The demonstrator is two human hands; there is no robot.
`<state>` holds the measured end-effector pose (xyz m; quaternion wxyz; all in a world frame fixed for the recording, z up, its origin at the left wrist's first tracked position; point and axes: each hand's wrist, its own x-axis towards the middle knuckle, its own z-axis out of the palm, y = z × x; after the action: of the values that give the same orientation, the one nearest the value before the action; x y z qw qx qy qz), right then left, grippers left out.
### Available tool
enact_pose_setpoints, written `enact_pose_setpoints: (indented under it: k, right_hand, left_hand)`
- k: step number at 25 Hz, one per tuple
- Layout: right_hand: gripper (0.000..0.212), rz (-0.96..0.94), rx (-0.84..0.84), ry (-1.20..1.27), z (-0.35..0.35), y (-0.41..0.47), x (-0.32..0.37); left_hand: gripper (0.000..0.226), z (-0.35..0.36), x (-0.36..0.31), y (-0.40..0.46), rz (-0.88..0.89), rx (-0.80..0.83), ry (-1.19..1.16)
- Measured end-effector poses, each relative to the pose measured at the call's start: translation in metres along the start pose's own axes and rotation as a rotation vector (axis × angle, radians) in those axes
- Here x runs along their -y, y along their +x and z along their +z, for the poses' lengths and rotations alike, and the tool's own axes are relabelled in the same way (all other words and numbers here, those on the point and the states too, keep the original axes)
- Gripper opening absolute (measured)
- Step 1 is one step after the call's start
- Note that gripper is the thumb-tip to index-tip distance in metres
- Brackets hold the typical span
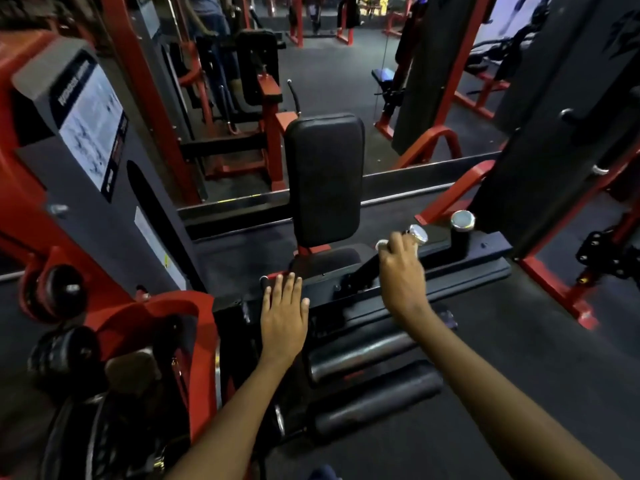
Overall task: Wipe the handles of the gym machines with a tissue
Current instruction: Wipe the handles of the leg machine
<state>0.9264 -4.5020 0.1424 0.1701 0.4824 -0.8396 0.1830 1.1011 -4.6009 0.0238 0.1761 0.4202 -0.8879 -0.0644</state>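
My right hand (pixel 401 271) is curled round the black right-side handle (pixel 417 234) of a seated machine, just below its chrome end cap. A bit of white tissue (pixel 381 244) peeks out from under its fingers. My left hand (pixel 282 311) lies flat with straight fingers, its fingertips at the short red left-side handle (pixel 268 278). It holds nothing. A second black handle (pixel 462 225) with a chrome cap stands upright just right of the gripped one.
The black back pad (pixel 323 178) and seat (pixel 327 261) sit between my hands. Black foam rollers (pixel 367 355) lie below. A grey and red weight-stack tower (pixel 93 157) stands at left, a red frame (pixel 561 289) at right. A mirror behind reflects other machines.
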Motion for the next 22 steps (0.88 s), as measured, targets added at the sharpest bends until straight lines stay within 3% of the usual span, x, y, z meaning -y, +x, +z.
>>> enact_pose_setpoints:
  k: [2, 3, 5, 7, 9, 11, 12, 16, 20, 22]
  right_hand:
    - [0.01, 0.018, 0.079, 0.039, 0.022, -0.007, 0.019]
    - [0.015, 0.007, 0.242, 0.063, 0.031, -0.01, 0.028]
    - [0.024, -0.209, 0.476, -0.019, 0.039, -0.019, 0.038]
    - [0.021, -0.25, 0.392, 0.031, 0.026, -0.015, 0.03]
    - [0.013, 0.02, 0.147, 0.129, 0.006, 0.001, 0.011]
    - [0.006, 0.035, -0.008, 0.039, -0.003, 0.013, -0.006]
    - [0.006, 0.01, 0.02, -0.023, -0.002, 0.015, -0.002]
    - [0.024, -0.112, 0.406, -0.025, 0.05, -0.01, 0.041]
    - [0.032, -0.327, 0.403, 0.131, 0.072, -0.033, 0.009]
    - [0.032, -0.334, 0.425, 0.149, 0.067, -0.046, -0.011]
  left_hand:
    - [0.052, 0.003, 0.001, 0.001, 0.004, 0.015, 0.007]
    - [0.052, 0.004, 0.002, 0.002, 0.004, 0.013, 0.018]
    - [0.052, 0.004, 0.002, 0.002, 0.002, -0.002, 0.024]
    - [0.052, 0.004, 0.001, 0.0, -0.005, -0.014, 0.034]
    - [0.051, 0.005, 0.0, 0.001, -0.012, -0.028, 0.039]
    - [0.051, 0.005, -0.001, 0.001, -0.021, -0.028, 0.028]
    - [0.052, 0.005, -0.001, 0.001, -0.023, -0.026, 0.028]
    - [0.053, 0.007, -0.001, 0.001, -0.031, -0.03, 0.049]
    - [0.053, 0.007, -0.001, -0.001, -0.027, -0.05, 0.056]
    - [0.053, 0.007, -0.001, -0.001, -0.023, -0.061, 0.047]
